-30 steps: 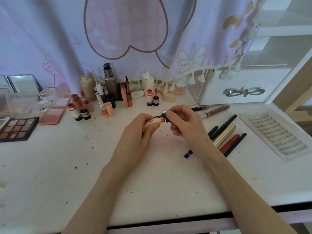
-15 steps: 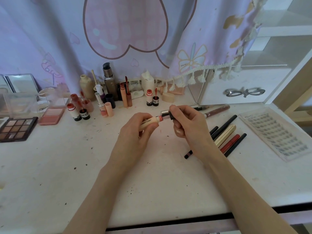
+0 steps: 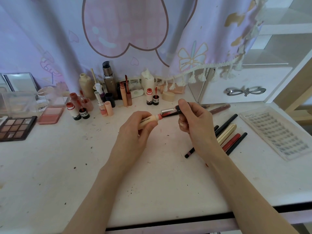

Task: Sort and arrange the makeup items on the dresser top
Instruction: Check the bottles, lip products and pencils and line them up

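My left hand (image 3: 135,132) grips a cream lip-gloss tube (image 3: 149,120) with black lettering, held level above the white dresser top (image 3: 67,166). My right hand (image 3: 194,122) pinches its black cap (image 3: 178,109). The cap's red-smeared wand (image 3: 168,114) is partly drawn out of the tube's pink neck. Just behind the wand lies a silver stick (image 3: 167,110). Upright lip tubes and bottles (image 3: 108,98) stand in a cluster along the back. Pencils and a gold tube (image 3: 228,134) lie to the right of my right wrist.
An eyeshadow palette (image 3: 16,129) and a pink blush compact (image 3: 50,115) lie at the left, with clear boxes (image 3: 18,105) behind. A lash tray (image 3: 276,132) lies at the right. A white drawer unit (image 3: 243,86) stands at back right. A lilac curtain hangs behind.
My right hand has pulled the black cap away to the right, so the wand now shows between cap and tube. Both hands have risen slightly.
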Available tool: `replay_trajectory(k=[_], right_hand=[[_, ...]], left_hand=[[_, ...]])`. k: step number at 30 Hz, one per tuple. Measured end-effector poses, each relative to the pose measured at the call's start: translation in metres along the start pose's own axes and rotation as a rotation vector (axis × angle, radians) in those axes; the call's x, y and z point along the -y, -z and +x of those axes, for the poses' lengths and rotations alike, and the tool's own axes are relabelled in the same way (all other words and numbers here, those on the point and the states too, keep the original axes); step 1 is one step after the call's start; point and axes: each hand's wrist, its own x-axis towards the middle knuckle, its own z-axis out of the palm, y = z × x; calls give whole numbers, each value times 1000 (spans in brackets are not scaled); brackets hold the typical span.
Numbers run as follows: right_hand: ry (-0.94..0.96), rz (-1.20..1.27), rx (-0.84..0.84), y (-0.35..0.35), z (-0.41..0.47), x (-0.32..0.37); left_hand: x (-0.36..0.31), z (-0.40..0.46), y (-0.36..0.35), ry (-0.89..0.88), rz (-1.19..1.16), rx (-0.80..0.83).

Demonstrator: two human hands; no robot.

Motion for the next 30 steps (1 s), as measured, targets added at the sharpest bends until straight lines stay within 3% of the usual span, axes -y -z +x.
replay_trajectory(k=[20, 30], right_hand=[[33, -41, 40, -2, -2, 0], [55, -43, -48, 1, -2, 2]], left_hand=[[1, -1, -1, -35, 21, 41], [-1, -1, 0, 5, 5, 17]])
